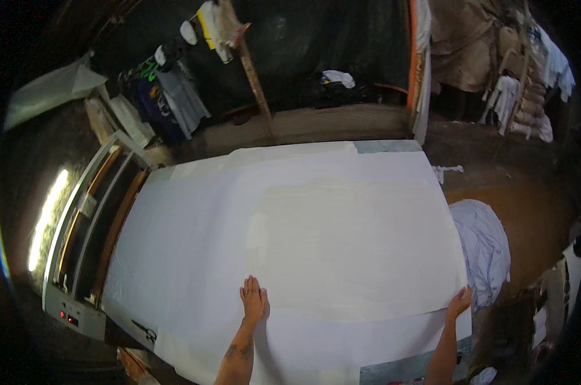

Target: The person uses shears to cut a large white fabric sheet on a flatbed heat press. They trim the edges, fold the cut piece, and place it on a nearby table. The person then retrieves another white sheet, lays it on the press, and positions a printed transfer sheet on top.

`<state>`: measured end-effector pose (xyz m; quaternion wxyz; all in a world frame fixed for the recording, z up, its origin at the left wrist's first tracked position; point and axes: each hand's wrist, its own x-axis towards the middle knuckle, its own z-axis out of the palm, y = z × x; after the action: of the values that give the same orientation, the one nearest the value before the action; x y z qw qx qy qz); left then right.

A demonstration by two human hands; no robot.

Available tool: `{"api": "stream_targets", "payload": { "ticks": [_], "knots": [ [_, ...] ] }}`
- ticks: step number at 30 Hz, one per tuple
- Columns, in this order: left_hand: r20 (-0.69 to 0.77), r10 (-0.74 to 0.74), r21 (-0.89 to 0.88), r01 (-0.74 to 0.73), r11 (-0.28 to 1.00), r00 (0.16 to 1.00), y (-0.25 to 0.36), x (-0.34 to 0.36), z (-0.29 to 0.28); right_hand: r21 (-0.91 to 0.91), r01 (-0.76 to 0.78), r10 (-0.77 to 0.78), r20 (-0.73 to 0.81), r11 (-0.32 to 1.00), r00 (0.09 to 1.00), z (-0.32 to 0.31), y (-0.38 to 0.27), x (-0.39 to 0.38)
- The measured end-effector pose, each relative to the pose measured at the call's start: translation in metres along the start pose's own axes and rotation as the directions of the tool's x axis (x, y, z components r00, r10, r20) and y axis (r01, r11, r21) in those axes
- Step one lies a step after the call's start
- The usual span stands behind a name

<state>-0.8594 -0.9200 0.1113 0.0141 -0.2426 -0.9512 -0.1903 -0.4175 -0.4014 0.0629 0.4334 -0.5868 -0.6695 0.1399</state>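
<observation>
A thin off-white sheet (355, 250) lies spread over a larger white sheet (181, 237) on a wide table; I cannot tell whether either is paper or cloth. My left hand (253, 300) rests flat on the near left corner of the off-white sheet, fingers stretched out and pointing away from me. At the near right corner, my right hand (459, 303) has its fingers closed on the sheet's edge, thumb uppermost. Dark-handled scissors (145, 330) lie at the table's near left.
A long machine frame (85, 221) with red lights borders the table's left end, beside a bright tube lamp (48, 220). Pale bunched cloth (483, 247) hangs off the right side. Clothes (168, 102) hang at the back; a wooden post (255, 80) stands behind the table.
</observation>
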Motion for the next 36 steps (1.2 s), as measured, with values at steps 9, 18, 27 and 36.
{"api": "stream_targets", "payload": {
  "ticks": [9, 18, 27, 36],
  "knots": [
    [0.019, -0.122, 0.129, 0.118, 0.985, 0.992, -0.024, 0.002, -0.010, -0.392, 0.156, -0.174, -0.010, 0.907, 0.985, -0.026, 0.009, -0.020],
    [-0.001, -0.219, 0.131, 0.217, 0.967, 0.976, -0.057, -0.003, -0.035, -0.764, 0.367, -0.426, 0.133, 0.530, 0.895, -0.070, 0.014, -0.046],
    [-0.129, -0.233, 0.135, 0.249, 0.959, 0.964, -0.139, -0.003, -0.064, -0.733, 0.345, -0.412, 0.097, 0.587, 0.906, -0.059, -0.076, -0.085],
    [0.015, -0.142, 0.040, 0.141, 0.989, 0.990, -0.272, -0.056, -0.160, 0.357, 0.638, -0.705, 0.551, 0.683, 0.447, -0.023, -0.341, -0.461]
  ]
}}
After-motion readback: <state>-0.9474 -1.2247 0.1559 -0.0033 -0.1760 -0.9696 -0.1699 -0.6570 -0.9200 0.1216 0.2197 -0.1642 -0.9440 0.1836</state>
